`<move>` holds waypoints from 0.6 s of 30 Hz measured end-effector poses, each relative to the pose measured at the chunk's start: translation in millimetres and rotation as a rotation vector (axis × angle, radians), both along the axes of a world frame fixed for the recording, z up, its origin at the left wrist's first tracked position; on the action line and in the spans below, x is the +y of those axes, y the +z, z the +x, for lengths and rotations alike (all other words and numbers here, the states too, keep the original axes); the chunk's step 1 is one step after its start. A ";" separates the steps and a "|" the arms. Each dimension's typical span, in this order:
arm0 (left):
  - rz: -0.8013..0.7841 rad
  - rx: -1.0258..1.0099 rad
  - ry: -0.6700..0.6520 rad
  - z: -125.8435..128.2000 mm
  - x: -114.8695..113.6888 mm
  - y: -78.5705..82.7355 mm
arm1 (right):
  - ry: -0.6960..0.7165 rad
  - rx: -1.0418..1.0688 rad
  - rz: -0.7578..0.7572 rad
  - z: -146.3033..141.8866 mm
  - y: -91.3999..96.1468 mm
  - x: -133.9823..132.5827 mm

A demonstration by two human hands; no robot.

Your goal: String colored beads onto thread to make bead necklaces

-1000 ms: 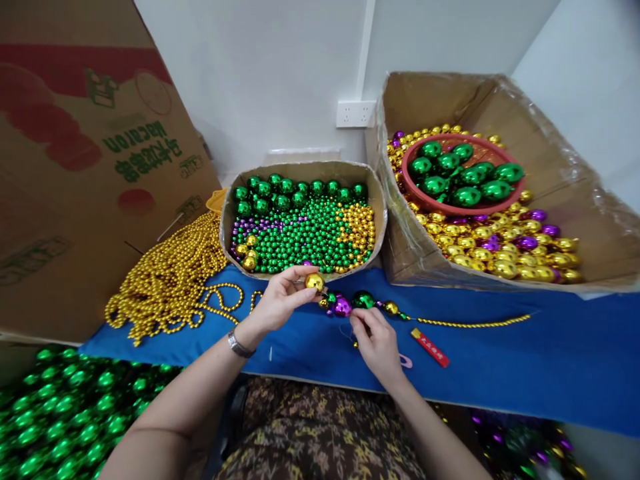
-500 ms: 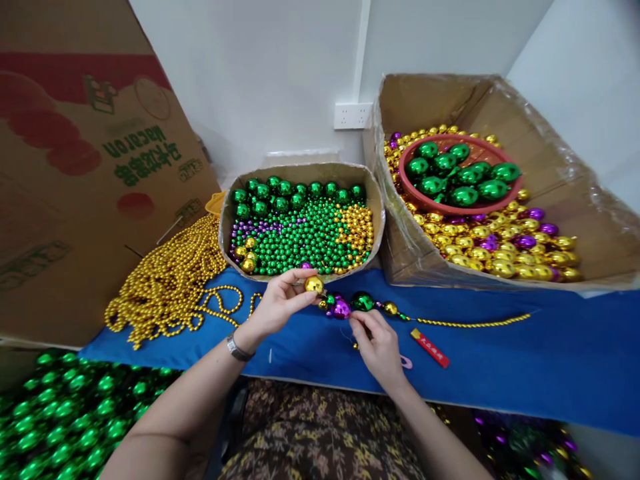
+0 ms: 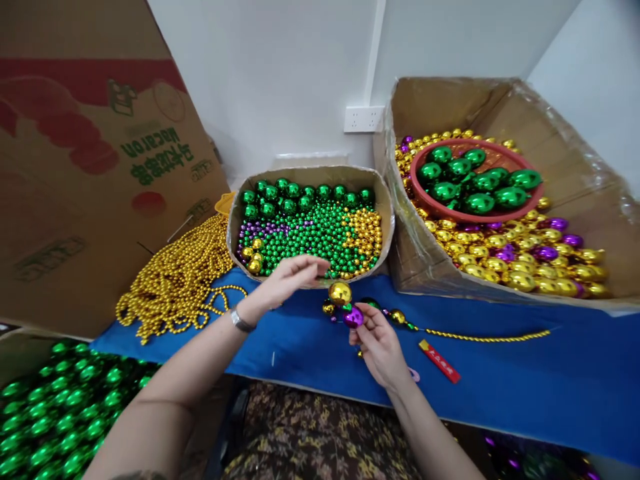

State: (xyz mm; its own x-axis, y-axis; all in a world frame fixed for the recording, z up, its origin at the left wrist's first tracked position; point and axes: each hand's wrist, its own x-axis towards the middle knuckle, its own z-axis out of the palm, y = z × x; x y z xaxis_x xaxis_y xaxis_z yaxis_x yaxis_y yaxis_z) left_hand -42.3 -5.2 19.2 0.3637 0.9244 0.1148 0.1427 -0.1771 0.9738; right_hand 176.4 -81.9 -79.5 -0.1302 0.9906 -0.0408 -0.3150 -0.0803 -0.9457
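Observation:
My right hand [image 3: 383,347] pinches a shiny purple bead [image 3: 353,317] between thumb and fingers. Above that bead sits a large gold bead [image 3: 341,293], with small green beads between them and a smaller gold bead [image 3: 328,307] beside. They belong to a bead string; its gold-bead tail [image 3: 487,335] lies to the right on the blue cloth. My left hand [image 3: 295,277] is up and left of the gold bead, over the box's front rim, fingertips drawn together and slightly blurred. Whether it holds a thread cannot be made out.
A cut-down carton [image 3: 387,243] holds green, purple and gold beads. Right of it, a big box [image 3: 410,267] contains gold and purple beads and a red basket [image 3: 420,200]. Gold bead strands [image 3: 175,283] lie left. A red-wrapped item [image 3: 440,361] rests on the blue cloth [image 3: 525,387].
My left hand has let go of the large gold bead and moved up beside it. My right hand has taken hold of the purple bead. The view has shifted slightly left.

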 end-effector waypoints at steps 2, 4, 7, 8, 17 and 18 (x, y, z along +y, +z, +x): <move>0.148 0.307 0.187 -18.7 37.8 4.3 | -0.005 0.018 -0.001 4.0 2.6 -0.1; 0.217 0.750 0.402 -38.7 79.2 5.0 | -0.012 0.035 -0.004 7.6 3.7 0.0; 0.115 1.071 0.498 -61.0 130.2 -0.2 | -0.019 0.043 -0.006 10.3 3.3 0.5; 0.082 1.104 0.504 -65.2 142.3 -2.9 | -0.023 0.040 -0.004 10.5 3.0 0.9; -0.071 1.025 0.577 -68.7 175.5 -20.0 | -0.022 0.124 -0.053 5.8 4.1 1.1; -0.066 0.985 0.590 -67.9 173.9 -19.8 | -0.019 0.130 -0.059 5.0 4.1 0.1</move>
